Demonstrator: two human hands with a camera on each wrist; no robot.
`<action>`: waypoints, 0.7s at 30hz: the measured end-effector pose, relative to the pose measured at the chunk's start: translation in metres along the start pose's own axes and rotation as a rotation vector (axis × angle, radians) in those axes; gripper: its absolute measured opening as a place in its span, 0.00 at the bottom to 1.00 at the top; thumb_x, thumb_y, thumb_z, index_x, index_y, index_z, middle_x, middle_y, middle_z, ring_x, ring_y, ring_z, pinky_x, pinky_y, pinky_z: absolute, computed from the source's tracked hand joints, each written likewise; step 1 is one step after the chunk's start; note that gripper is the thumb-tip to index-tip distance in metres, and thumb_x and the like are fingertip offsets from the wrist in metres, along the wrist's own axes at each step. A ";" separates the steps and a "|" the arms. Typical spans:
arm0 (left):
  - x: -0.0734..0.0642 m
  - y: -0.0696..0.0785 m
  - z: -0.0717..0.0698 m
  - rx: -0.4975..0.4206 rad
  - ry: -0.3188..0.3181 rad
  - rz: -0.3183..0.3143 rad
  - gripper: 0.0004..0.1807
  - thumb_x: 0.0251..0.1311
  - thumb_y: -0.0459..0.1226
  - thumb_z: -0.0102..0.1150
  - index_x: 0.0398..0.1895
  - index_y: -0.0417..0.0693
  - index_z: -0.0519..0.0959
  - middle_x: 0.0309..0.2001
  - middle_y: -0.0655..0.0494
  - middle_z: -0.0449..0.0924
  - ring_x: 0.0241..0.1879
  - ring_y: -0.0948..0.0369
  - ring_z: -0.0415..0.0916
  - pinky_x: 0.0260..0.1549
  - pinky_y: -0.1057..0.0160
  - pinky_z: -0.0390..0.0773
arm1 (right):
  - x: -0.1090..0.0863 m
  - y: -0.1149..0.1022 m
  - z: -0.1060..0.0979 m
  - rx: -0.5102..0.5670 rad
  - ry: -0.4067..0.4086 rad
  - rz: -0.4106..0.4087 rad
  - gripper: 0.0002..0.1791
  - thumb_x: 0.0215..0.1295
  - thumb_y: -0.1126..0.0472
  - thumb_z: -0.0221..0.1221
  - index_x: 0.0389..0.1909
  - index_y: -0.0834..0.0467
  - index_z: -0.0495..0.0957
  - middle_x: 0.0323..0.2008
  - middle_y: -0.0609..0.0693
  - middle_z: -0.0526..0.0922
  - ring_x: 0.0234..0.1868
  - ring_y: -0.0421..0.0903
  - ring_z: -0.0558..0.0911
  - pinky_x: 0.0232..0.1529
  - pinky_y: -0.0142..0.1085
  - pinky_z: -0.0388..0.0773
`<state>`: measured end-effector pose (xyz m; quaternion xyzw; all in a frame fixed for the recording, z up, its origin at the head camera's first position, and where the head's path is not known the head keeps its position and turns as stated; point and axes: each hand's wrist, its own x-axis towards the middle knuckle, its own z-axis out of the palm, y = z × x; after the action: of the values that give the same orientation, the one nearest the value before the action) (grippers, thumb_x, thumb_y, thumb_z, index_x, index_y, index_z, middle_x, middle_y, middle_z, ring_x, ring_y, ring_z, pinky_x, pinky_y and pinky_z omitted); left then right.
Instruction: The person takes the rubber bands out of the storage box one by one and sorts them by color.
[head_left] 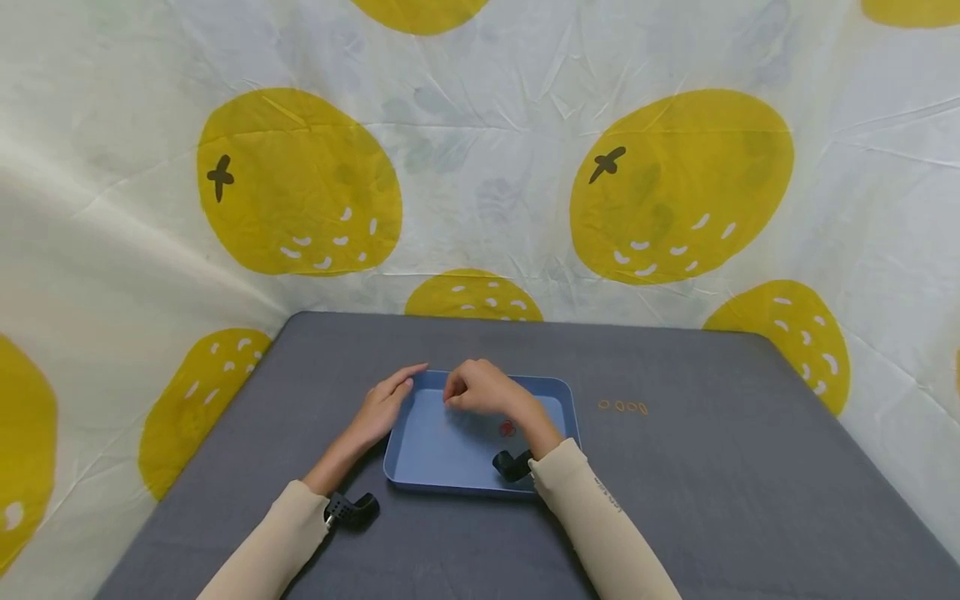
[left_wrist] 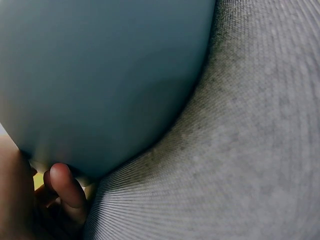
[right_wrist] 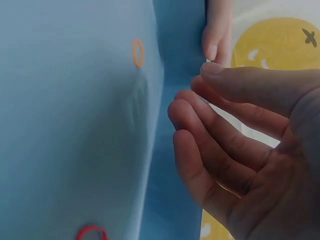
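A shallow blue tray (head_left: 450,462) lies on the grey cloth. My left hand (head_left: 381,410) holds its far left corner, thumb over the rim and fingers along the outside; the left wrist view shows some bent fingers (left_wrist: 68,187) by the tray wall. Over the back part of the tray floor is my right hand (head_left: 480,388). In the right wrist view its fingers (right_wrist: 187,155) are loosely bent, with nothing visible between them and the thumb. Close to them, a small orange loop (right_wrist: 138,53) sits inside the tray. Red loops (head_left: 507,428) lie farther right on the tray floor.
Several orange loops (head_left: 619,406) are lined up in a row on the grey cloth (head_left: 720,467), right of the tray. Beyond the table hangs a white curtain (head_left: 487,183) printed with large yellow fruit. Black wrist cameras (head_left: 352,511) stick out beneath both sleeves.
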<state>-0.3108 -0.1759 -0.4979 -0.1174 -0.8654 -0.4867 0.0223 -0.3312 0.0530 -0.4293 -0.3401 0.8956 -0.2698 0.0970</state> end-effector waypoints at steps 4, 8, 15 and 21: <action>0.001 0.001 0.001 0.000 -0.003 -0.001 0.22 0.83 0.43 0.39 0.74 0.61 0.73 0.75 0.52 0.70 0.76 0.48 0.65 0.70 0.39 0.65 | 0.002 0.001 0.003 0.005 -0.026 -0.009 0.04 0.67 0.62 0.67 0.35 0.55 0.90 0.30 0.45 0.89 0.26 0.37 0.80 0.32 0.31 0.78; 0.002 0.000 0.001 0.005 -0.006 -0.006 0.23 0.83 0.43 0.38 0.74 0.61 0.73 0.76 0.51 0.70 0.76 0.48 0.65 0.71 0.39 0.65 | 0.003 0.003 0.008 0.015 -0.056 0.002 0.04 0.66 0.64 0.68 0.36 0.55 0.91 0.31 0.45 0.90 0.27 0.37 0.81 0.32 0.31 0.79; 0.002 0.002 0.000 0.005 -0.006 -0.007 0.22 0.83 0.43 0.39 0.74 0.62 0.73 0.75 0.51 0.70 0.77 0.48 0.64 0.71 0.38 0.65 | 0.004 0.005 0.012 0.058 -0.091 0.013 0.05 0.65 0.66 0.68 0.37 0.55 0.91 0.33 0.45 0.91 0.30 0.37 0.82 0.36 0.32 0.80; 0.002 0.001 -0.002 0.005 -0.004 -0.005 0.22 0.83 0.43 0.39 0.74 0.61 0.73 0.75 0.52 0.70 0.77 0.48 0.63 0.72 0.39 0.64 | 0.004 0.006 0.013 0.089 -0.090 0.013 0.04 0.62 0.68 0.70 0.34 0.56 0.91 0.31 0.46 0.90 0.28 0.37 0.81 0.34 0.31 0.79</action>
<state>-0.3126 -0.1764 -0.4962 -0.1163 -0.8668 -0.4845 0.0196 -0.3328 0.0486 -0.4437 -0.3414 0.8796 -0.2934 0.1539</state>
